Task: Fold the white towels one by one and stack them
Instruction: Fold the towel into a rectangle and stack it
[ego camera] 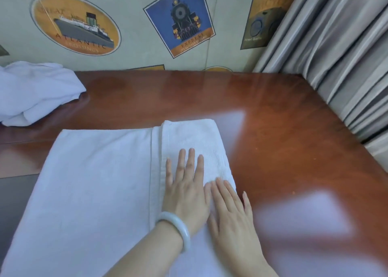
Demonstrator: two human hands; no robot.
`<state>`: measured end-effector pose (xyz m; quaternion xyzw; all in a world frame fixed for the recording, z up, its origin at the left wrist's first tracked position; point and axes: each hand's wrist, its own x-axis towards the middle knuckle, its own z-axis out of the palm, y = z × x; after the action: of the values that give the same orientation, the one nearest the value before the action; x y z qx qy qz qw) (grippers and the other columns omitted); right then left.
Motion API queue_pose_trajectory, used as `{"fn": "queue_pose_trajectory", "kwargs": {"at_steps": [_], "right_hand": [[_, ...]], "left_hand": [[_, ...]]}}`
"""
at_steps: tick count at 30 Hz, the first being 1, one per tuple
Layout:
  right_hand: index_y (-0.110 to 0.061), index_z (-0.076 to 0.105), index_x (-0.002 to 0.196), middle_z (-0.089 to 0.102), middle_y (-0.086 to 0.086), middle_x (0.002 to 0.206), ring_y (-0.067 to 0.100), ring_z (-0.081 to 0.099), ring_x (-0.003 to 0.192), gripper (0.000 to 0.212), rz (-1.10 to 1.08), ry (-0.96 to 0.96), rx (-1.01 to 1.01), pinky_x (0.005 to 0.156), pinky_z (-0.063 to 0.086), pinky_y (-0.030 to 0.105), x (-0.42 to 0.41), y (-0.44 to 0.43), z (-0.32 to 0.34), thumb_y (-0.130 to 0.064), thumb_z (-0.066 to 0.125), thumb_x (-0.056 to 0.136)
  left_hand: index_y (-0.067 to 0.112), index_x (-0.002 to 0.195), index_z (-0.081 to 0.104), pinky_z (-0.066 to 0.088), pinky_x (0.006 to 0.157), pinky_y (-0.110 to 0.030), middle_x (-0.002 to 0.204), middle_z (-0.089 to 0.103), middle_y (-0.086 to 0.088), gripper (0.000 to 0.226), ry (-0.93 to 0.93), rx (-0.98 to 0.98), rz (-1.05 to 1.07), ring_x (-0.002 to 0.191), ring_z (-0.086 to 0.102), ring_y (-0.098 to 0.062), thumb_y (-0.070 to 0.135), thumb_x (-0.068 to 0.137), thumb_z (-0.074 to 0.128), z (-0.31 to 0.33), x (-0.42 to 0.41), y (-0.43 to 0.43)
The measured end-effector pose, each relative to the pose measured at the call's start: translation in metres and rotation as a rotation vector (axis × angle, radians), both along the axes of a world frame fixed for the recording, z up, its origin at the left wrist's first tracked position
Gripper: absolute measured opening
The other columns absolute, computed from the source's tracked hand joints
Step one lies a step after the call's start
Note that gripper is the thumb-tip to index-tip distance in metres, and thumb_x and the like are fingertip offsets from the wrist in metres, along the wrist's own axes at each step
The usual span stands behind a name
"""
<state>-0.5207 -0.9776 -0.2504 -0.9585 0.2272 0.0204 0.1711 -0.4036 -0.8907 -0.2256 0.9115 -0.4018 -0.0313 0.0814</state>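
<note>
White towel (94, 182) lies under left hand (184, 194) and right hand (231, 211) fingers (220, 188).

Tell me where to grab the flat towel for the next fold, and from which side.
Take the towel by its left edge, near the far corner, coming from the left. That end lies flat, one layer, free; the right end is already folded over and pressed under the left hand and right hand. A pinch probably suits so thin an edge.
</note>
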Motion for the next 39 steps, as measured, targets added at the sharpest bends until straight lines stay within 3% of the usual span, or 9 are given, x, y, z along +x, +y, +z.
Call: {"fn": "queue_pose_trajectory", "kwargs": {"at_steps": [2, 4, 9, 13, 18, 22, 26, 32, 39], "right_hand": [[-0.02, 0.058, 0.132, 0.053, -0.008, 0.135, 0.014, 0.048, 0.127, 0.045, -0.031, -0.244, -0.072, 0.109, 0.027, 0.047, 0.011, -0.006, 0.006, -0.035, 0.039, 0.094], [-0.015, 0.062, 0.124, 0.054, -0.005, 0.127, 0.018, 0.05, 0.12, 0.04, -0.064, -0.408, -0.121, 0.107, 0.03, 0.044, 0.036, -0.016, 0.016, -0.03, 0.039, 0.094], [-0.017, -0.004, 0.158, -0.016, -0.003, 0.163, 0.017, -0.021, 0.149, 0.066, 0.09, 0.031, -0.115, 0.121, -0.015, 0.04, 0.105, -0.031, 0.021, -0.048, 0.018, 0.104], [-0.021, 0.054, 0.138, 0.048, -0.002, 0.147, 0.023, 0.036, 0.141, 0.049, 0.076, -0.202, 0.04, 0.113, 0.025, 0.039, 0.125, -0.069, 0.03, -0.046, 0.034, 0.101], [-0.01, 0.059, 0.132, 0.059, 0.002, 0.135, 0.022, 0.05, 0.128, 0.033, -0.09, -0.179, 0.338, 0.1, 0.034, 0.027, 0.2, -0.147, 0.052, -0.018, 0.043, 0.104], [-0.012, 0.05, 0.064, 0.05, 0.007, 0.077, 0.032, 0.047, 0.088, 0.039, 0.042, 0.037, 0.181, 0.071, 0.03, 0.038, 0.239, -0.152, 0.031, -0.024, 0.044, 0.1], [-0.019, 0.036, 0.049, 0.034, -0.001, 0.071, 0.026, 0.034, 0.087, 0.056, 0.079, -0.039, 0.004, 0.077, 0.024, 0.034, 0.246, -0.154, 0.014, -0.034, 0.039, 0.103], [-0.012, 0.071, 0.087, 0.057, 0.007, 0.095, 0.027, 0.044, 0.092, 0.047, 0.164, 0.099, -0.358, 0.078, 0.03, 0.035, 0.26, -0.16, 0.008, -0.026, 0.029, 0.102], [-0.002, 0.06, 0.109, 0.058, 0.018, 0.123, 0.037, 0.049, 0.114, 0.033, 0.074, -0.19, -0.296, 0.093, 0.036, 0.046, 0.232, -0.133, 0.017, -0.032, 0.054, 0.097]], "left_hand": [[0.022, 0.157, 0.01, -0.01, 0.118, -0.056, 0.165, -0.004, -0.003, 0.061, 0.0, 0.027, 0.029, 0.151, -0.013, -0.027, 0.045, 0.101, 0.019, 0.007, 0.052, -0.029], [0.029, 0.157, 0.003, -0.013, 0.116, -0.059, 0.165, -0.011, 0.001, 0.061, 0.002, 0.11, 0.064, 0.149, -0.018, -0.028, 0.049, 0.101, 0.017, 0.0, 0.092, -0.042], [0.036, 0.155, -0.006, -0.005, 0.118, -0.059, 0.163, -0.018, 0.003, 0.062, 0.084, 0.086, 0.278, 0.15, -0.015, -0.022, 0.052, 0.097, 0.009, -0.034, 0.119, -0.014], [0.033, 0.156, -0.005, -0.008, 0.12, -0.051, 0.164, -0.013, -0.005, 0.063, 0.064, -0.003, 0.313, 0.151, -0.014, -0.018, 0.046, 0.097, 0.014, -0.037, 0.119, -0.013], [0.03, 0.157, -0.001, -0.009, 0.121, -0.048, 0.165, -0.009, -0.003, 0.062, 0.064, -0.049, 0.31, 0.151, -0.013, -0.016, 0.04, 0.099, 0.02, -0.034, 0.119, -0.012], [0.028, 0.157, -0.002, -0.009, 0.121, -0.047, 0.165, -0.01, -0.002, 0.063, 0.065, -0.057, 0.316, 0.15, -0.014, -0.015, 0.039, 0.1, 0.02, -0.032, 0.118, -0.014], [0.028, 0.157, -0.001, -0.008, 0.121, -0.047, 0.165, -0.009, -0.001, 0.061, 0.065, -0.065, 0.326, 0.15, -0.013, -0.014, 0.038, 0.099, 0.016, -0.033, 0.118, -0.013], [0.027, 0.157, -0.002, -0.006, 0.121, -0.047, 0.165, -0.009, 0.002, 0.061, 0.056, -0.06, 0.308, 0.151, -0.011, -0.013, 0.035, 0.098, 0.014, -0.035, 0.119, -0.014], [0.024, 0.157, -0.001, -0.006, 0.121, -0.047, 0.165, -0.007, 0.0, 0.062, 0.068, -0.065, 0.325, 0.151, -0.01, -0.014, 0.035, 0.098, 0.014, -0.035, 0.119, -0.014]]}}
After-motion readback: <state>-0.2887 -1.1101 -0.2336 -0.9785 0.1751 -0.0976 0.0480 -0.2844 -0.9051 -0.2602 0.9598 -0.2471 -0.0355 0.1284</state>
